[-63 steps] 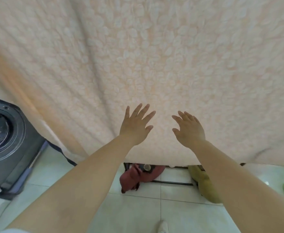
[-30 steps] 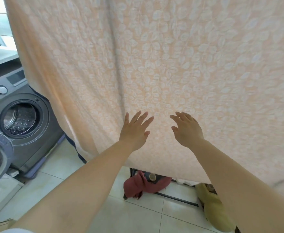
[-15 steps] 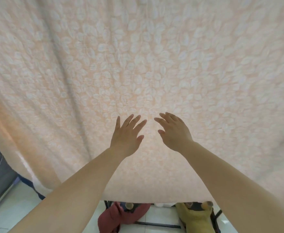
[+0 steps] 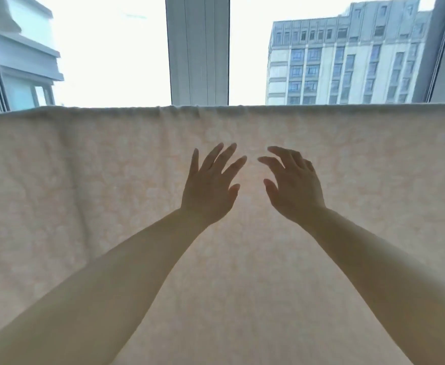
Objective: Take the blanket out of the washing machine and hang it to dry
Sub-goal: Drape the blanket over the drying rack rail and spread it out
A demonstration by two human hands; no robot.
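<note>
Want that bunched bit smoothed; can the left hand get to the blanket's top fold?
Probably yes: the left hand is open in front of the blanket, just below the fold, nothing between.

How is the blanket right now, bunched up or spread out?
Spread out. The blanket hangs flat across the whole view, its top edge draped level below the window frame, with small gathers there.
</note>
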